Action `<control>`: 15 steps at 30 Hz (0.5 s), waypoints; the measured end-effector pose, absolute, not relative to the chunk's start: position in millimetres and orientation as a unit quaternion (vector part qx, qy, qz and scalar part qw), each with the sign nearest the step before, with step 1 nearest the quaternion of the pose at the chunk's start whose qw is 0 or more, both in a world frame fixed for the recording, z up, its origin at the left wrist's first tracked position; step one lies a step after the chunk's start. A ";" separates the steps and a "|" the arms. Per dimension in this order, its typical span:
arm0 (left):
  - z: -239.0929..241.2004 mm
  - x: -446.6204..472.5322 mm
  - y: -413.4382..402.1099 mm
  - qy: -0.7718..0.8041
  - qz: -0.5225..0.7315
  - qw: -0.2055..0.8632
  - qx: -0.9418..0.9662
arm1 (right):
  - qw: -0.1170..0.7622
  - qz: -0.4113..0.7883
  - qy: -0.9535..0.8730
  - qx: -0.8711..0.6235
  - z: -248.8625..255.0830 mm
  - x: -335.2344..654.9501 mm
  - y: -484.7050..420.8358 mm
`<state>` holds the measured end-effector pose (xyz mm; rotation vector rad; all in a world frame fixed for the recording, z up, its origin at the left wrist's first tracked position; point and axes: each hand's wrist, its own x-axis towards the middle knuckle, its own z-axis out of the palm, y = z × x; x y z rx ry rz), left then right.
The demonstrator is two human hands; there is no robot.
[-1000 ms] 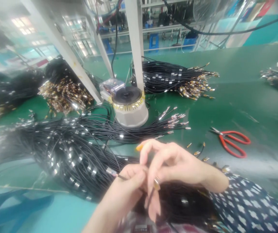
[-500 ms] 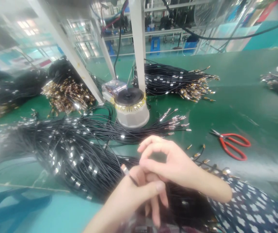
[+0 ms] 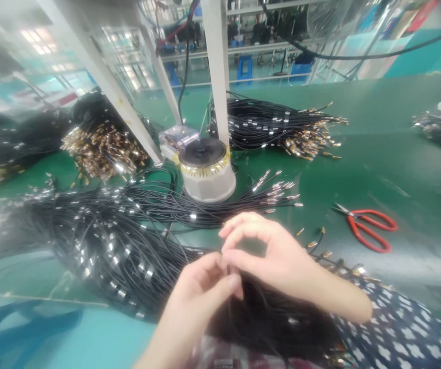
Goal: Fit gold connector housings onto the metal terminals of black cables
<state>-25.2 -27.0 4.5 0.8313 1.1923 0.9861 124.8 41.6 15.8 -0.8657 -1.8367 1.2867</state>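
My left hand (image 3: 205, 289) is closed in a pinch on a thin black cable, of which only a short dark bit (image 3: 228, 269) shows between the fingers. My right hand (image 3: 268, 251) meets it from the right, thumb and fingertips pressed together; what lies in that pinch is too small to make out. Under and beside both hands run bundles of black cables (image 3: 108, 246) with shiny metal bands. A smaller bundle with metal-tipped ends (image 3: 278, 192) lies just beyond my right hand.
Red-handled pliers (image 3: 372, 228) lie on the green table (image 3: 408, 169) to the right. A white round device with a black top (image 3: 207, 171) stands behind the cables, near white frame posts (image 3: 217, 66). More cable bundles lie at the back (image 3: 259, 123) and the left (image 3: 101, 148).
My left hand has turned and drawn its spread fingers in, its fingertips now at the right hand's pinch. The cable tip that stuck out on its left is out of sight. My right hand barely moved.
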 end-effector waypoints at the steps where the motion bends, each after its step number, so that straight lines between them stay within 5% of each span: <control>1: 5.3 -27.7 -27.6 0.531 0.432 0.641 0.347 | 0.372 0.507 -0.705 -0.328 14.7 126.5 42.1; 7: 6.8 -29.9 -26.1 0.547 0.512 0.605 0.269 | 0.446 0.616 -0.573 -0.305 12.3 131.8 43.0; 15: 7.9 -25.9 -23.4 0.546 0.506 0.596 0.300 | 0.432 0.636 -0.573 -0.285 10.1 134.2 34.6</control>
